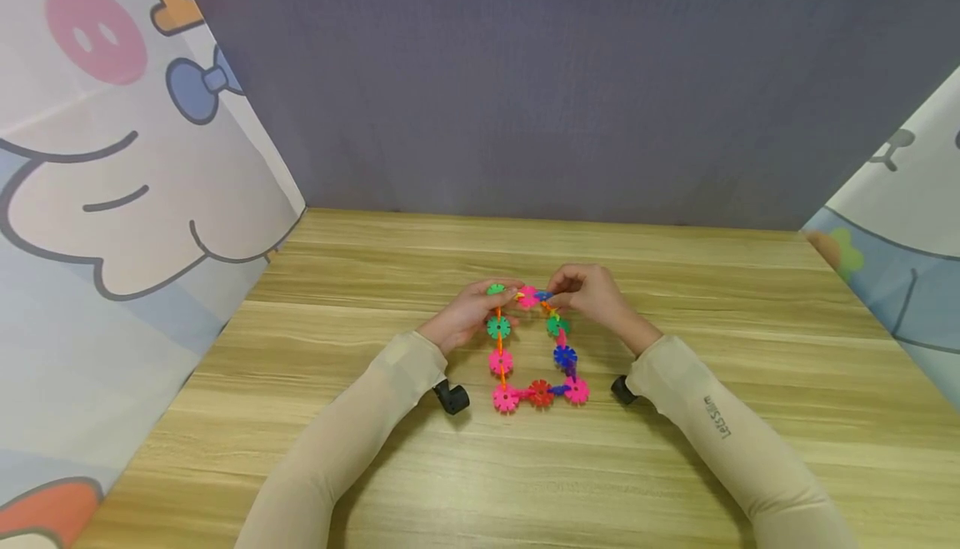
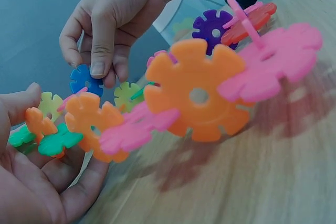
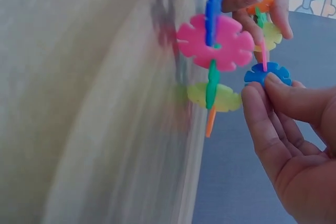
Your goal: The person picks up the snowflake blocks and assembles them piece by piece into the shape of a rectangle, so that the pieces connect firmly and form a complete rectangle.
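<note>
Notched plastic flower discs, slotted together in many colours, make a four-sided chain. My left hand holds its far left corner, thumb above and fingers beneath, around green discs and an orange one. At the far side, my right hand pinches a blue disc between thumb and fingertips; a pink disc joins it to the left-hand stretch. Close to that blue disc, the right stretch ends in an orange disc, apart from it in the right wrist view. The chain's near side has pink corner discs and a red disc.
The chain is over a wood-grain table. A dark grey panel stands behind, with cartoon-printed walls at both sides. Black wrist devices hang at both sleeve cuffs.
</note>
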Tool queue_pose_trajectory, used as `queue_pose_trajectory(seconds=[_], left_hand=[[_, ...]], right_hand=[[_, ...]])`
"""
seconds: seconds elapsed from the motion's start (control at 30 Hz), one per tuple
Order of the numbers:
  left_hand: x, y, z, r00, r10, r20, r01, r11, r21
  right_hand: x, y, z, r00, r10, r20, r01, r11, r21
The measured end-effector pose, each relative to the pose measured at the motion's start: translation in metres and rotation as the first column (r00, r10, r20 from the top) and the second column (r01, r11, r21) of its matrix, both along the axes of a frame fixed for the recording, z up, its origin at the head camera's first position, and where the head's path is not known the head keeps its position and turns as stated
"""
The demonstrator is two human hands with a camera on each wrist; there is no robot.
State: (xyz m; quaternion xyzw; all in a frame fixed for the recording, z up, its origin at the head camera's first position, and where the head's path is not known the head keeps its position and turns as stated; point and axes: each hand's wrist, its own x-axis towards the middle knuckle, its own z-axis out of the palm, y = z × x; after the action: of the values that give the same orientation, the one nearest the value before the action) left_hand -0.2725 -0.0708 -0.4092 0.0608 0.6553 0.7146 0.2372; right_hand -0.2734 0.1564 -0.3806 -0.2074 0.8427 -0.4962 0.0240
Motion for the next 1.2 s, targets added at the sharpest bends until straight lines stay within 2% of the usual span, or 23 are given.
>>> queue_pose_trajectory(seconds=[0.23, 0.4, 0.53, 0.87, 1.03, 1.2], left_hand=[[0.000, 0.000, 0.001, 1.000, 0.006, 0.008, -0.006, 1.000, -0.014], [0.000, -0.001, 0.001, 1.000, 0.014, 0.006, -0.014, 1.000, -0.017], [0.000, -0.003, 0.001, 1.000, 0.028, 0.013, -0.028, 0.999, -0.017], [0.000, -0.003, 0.000, 1.000, 0.014, 0.003, -0.014, 1.000, -0.021], [0.001, -0.004, 0.000, 1.000, 0.013, -0.008, -0.014, 1.000, -0.026], [0.001, -0.004, 0.000, 1.000, 0.011, -0.020, -0.011, 0.999, -0.036]], right_hand=[[-0.002, 0.006, 0.006, 0.999, 0.010, 0.054, -0.010, 1.000, 0.008], [-0.006, 0.012, 0.008, 0.995, -0.010, 0.100, 0.010, 1.000, -0.001], [-0.010, 0.016, 0.007, 0.989, -0.031, 0.141, 0.030, 1.000, 0.003], [-0.018, 0.023, 0.003, 0.974, -0.046, 0.224, 0.048, 0.999, -0.003], [-0.023, 0.026, -0.003, 0.954, -0.015, 0.300, 0.029, 0.999, -0.042], [-0.030, 0.029, -0.011, 0.926, 0.049, 0.375, -0.020, 0.997, -0.080]])
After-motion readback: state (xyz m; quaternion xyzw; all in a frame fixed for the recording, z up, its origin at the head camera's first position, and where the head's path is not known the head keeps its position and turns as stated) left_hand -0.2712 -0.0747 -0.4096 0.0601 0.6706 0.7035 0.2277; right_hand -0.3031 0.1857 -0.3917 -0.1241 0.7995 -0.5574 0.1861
